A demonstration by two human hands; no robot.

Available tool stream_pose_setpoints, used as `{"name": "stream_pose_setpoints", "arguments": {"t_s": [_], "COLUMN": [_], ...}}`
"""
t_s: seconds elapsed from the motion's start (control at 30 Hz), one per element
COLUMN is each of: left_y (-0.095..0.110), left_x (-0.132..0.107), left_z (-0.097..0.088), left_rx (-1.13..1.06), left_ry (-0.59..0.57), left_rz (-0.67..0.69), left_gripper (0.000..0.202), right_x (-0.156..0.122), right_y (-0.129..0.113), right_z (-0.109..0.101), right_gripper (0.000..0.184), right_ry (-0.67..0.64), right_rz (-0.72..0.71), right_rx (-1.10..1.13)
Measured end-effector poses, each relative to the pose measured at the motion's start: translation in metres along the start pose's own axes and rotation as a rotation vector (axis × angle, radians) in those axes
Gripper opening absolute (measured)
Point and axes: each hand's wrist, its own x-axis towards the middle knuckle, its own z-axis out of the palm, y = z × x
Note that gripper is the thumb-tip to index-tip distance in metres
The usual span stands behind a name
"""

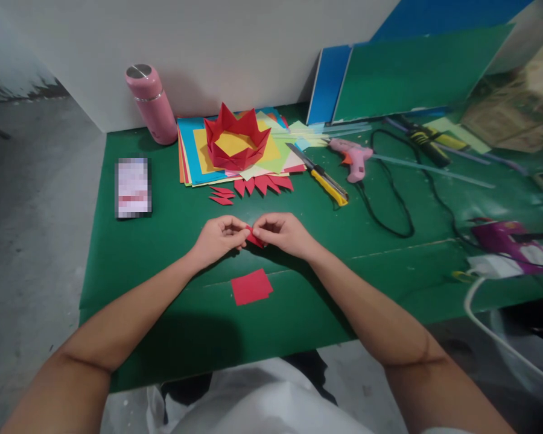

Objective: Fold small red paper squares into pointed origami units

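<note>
Between my two hands is a small piece of red paper (254,239), partly hidden by the fingers. My left hand (222,237) pinches its left side, and my right hand (284,234) pinches its right side. Nearer to me, flat red paper squares (251,287) lie on the table. Beyond my hands several folded red paper pieces (265,185) are laid out, with a few slimmer ones (221,195) to their left. A crown-like red paper ring (238,158) with pointed tips stands on a stack of coloured paper (187,150).
A pink flask (152,108) stands at the back left, above a blurred-out flat object (133,188). Rightward lie a yellow utility knife (328,185), blade out, a pink glue gun (353,158) with its black cord (409,223), and a purple box (502,238) on the green table (172,349).
</note>
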Motion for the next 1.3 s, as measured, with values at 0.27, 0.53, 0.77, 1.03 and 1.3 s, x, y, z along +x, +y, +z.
{"name": "stream_pose_setpoints", "arguments": {"t_s": [0.27,0.53,0.77,1.03,1.3], "left_y": [-0.0006,0.0019,0.0005,0.0013,0.0003], "left_x": [0.0003,-0.0002,-0.0004,-0.0024,-0.0026], "left_z": [-0.0030,-0.0034,-0.0024,0.0008,0.0015], "left_rx": [0.065,0.080,0.061,0.065,0.000], "left_ry": [-0.014,-0.042,-0.031,-0.021,0.056], "left_rz": [0.009,0.002,0.043,0.043,0.083], "left_gripper": [0.028,0.027,0.024,0.017,0.025], "right_x": [0.0001,-0.0003,-0.0008,-0.0013,-0.0007], "right_y": [-0.0011,-0.0011,-0.0013,-0.0013,-0.0029], "right_z": [-0.0011,-0.0028,-0.0017,-0.0017,-0.0011], "right_gripper": [0.026,0.026,0.029,0.029,0.027], "right_ry": [-0.028,-0.035,-0.025,-0.070,-0.077], "right_rz": [0.020,0.028,0.028,-0.004,-0.012], "right_rx": [-0.018,0.001,-0.016,-0.001,0.082]}}
